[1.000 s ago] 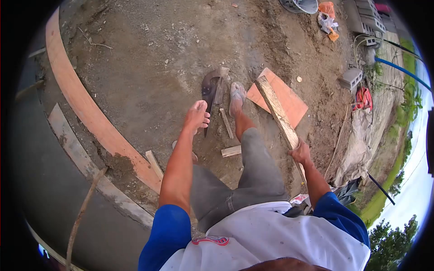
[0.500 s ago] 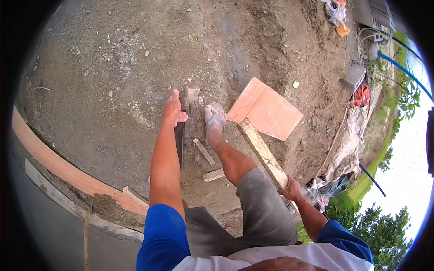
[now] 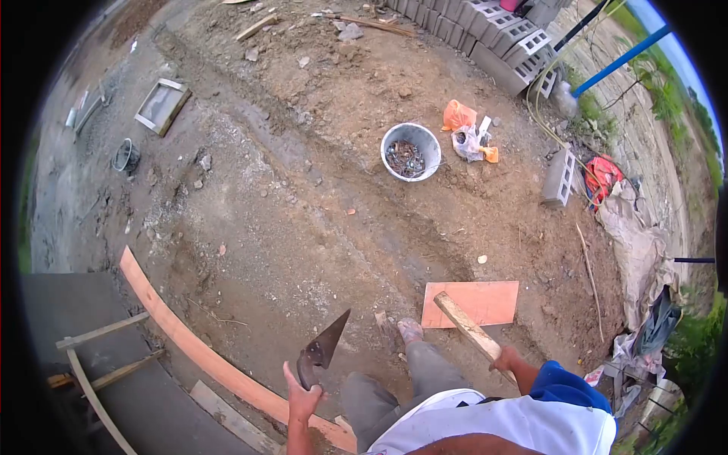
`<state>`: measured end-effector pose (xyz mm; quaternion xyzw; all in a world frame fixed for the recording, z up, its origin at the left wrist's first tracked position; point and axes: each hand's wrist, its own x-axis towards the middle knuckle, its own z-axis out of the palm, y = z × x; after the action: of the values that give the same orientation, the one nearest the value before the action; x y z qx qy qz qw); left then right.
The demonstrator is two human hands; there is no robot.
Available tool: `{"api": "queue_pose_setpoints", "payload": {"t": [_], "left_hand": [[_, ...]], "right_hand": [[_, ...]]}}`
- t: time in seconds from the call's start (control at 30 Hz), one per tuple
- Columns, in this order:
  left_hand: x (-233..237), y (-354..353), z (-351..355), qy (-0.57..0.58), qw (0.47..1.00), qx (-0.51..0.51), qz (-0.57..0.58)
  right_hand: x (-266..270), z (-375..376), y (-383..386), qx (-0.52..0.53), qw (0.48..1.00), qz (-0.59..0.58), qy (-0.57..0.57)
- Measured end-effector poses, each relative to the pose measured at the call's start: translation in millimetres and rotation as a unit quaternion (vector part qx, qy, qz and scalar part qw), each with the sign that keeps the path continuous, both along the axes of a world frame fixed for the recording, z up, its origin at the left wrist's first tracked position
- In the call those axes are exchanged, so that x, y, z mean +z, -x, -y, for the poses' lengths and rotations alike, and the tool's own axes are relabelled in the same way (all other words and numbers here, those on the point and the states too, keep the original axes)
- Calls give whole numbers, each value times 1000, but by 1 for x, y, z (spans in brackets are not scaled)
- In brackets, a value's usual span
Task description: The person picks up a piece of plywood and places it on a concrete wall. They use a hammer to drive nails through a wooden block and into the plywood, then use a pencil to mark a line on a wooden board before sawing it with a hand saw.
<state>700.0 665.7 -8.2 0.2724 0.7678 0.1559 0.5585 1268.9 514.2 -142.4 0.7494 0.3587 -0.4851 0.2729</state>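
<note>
My left hand [image 3: 305,399] is closed around the handle of a handsaw [image 3: 326,343], low in the middle of the view. Its dark blade tapers to a point up and to the right, over the dirt. My right hand [image 3: 506,359] grips a length of lumber [image 3: 472,329] near its lower end. The lumber slants up to the left, and its far end overlaps a reddish plywood panel [image 3: 497,297] on the ground. Close to my foot lies a short weathered board [image 3: 384,327].
A long curved plywood strip [image 3: 193,343] borders the grey concrete [image 3: 45,318] on the left. A bucket of debris [image 3: 410,177], plastic bags [image 3: 459,114] and stacked hollow blocks [image 3: 523,57] stand farther off. A crumpled tarp [image 3: 626,227] lies at the right.
My view has tilted up, showing more ground. My left hand has moved back towards me from beside the weathered board, and the saw blade now points away. My right hand still holds the lumber.
</note>
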Motion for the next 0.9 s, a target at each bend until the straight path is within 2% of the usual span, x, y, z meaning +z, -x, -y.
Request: {"api": "queue_pose_setpoints", "payload": {"t": [0.07, 0.13, 0.23, 0.33, 0.4, 0.47, 0.57, 0.67, 0.7, 0.73, 0.77, 0.8, 0.83, 0.9], "left_hand": [[53, 31, -2, -132, 991, -19, -18], [78, 63, -5, -210, 974, -70, -49], [119, 40, -73, -269, 937, 223, 2], [121, 41, -186, -278, 942, 178, 59], [115, 43, -279, -312, 945, 93, -2], [126, 54, -369, -266, 963, 38, -38], [135, 88, -480, -302, 933, -154, -123], [185, 72, -567, -258, 949, -161, -87], [191, 63, -593, -263, 946, -165, -95], [194, 52, -622, -262, 948, -162, -83], [195, 42, -647, -248, 952, -161, -76], [197, 28, -675, -261, 945, -184, -76], [199, 17, -700, -282, 934, -204, -74], [199, -18, -749, -297, 940, -164, -21]], "right_hand": [[36, -67, 9, -2, 997, 8, -71], [31, -128, 7, 43, 994, 13, -102], [54, -244, 29, 23, 985, -26, -167], [59, -357, 60, -45, 974, -33, -220], [97, -420, 87, -47, 963, -50, -261], [138, -469, 108, -50, 948, -80, -303], [189, -538, 120, -59, 934, -85, -342], [243, -614, 110, -51, 939, -60, -335], [222, -633, 91, -21, 923, -29, -384], [249, -669, 87, -31, 934, -24, -355], [241, -696, 77, -13, 905, 39, -424], [233, -726, 56, -7, 891, 24, -453], [235, -764, 42, 19, 886, 48, -461], [255, -855, 11, 25, 893, 45, -446]]}}
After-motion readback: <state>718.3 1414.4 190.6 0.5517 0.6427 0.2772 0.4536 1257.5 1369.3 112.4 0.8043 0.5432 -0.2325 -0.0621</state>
